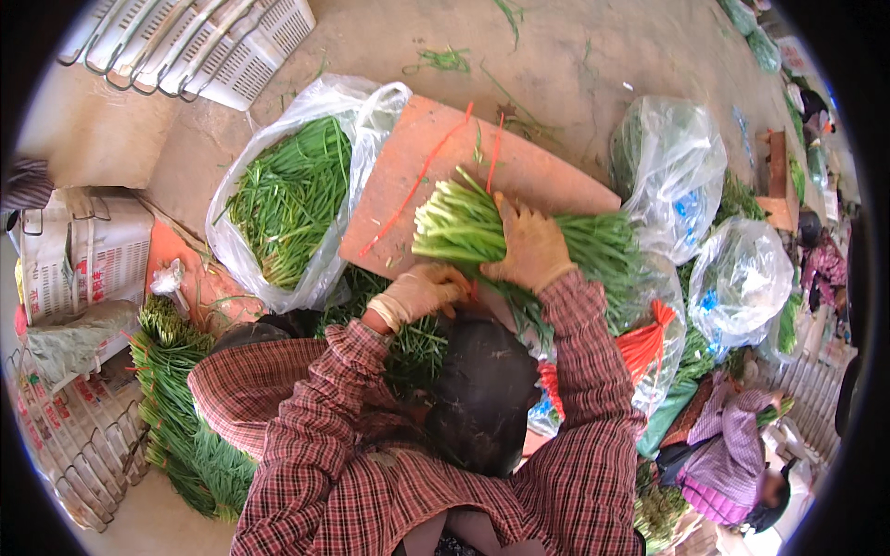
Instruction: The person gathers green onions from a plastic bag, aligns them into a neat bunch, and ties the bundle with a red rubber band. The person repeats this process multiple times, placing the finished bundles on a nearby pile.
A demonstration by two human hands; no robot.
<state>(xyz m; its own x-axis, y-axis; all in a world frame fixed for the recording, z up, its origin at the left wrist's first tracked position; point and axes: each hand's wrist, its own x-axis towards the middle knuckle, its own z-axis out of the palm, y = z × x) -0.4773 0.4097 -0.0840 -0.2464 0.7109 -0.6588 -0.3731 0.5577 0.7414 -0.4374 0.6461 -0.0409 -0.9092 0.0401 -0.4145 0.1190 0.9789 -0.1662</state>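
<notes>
A thick bundle of green stalks with pale cut ends [459, 222], probably garlic chives, lies across a worn reddish board [396, 174]. My right hand [532, 243], in a light rubber glove, is wrapped over the bundle from above. My left hand [424, 292], gloved too, is at the board's near edge with curled fingers, beside a bit of red tie; whether it grips the tie is unclear. Two red ties [432, 174] lie on the board beyond the bundle. The leafy end of the bundle reaches right, past the board. A bunch of red ties [646, 340] hangs by my right forearm.
An open plastic bag of loose greens [292, 201] stands left of the board. Tied bundles [181, 417] are stacked at lower left near white crates [83, 257]. Clear bags [667, 174] stand at right. Another person [730, 452] sits at lower right, holding greens.
</notes>
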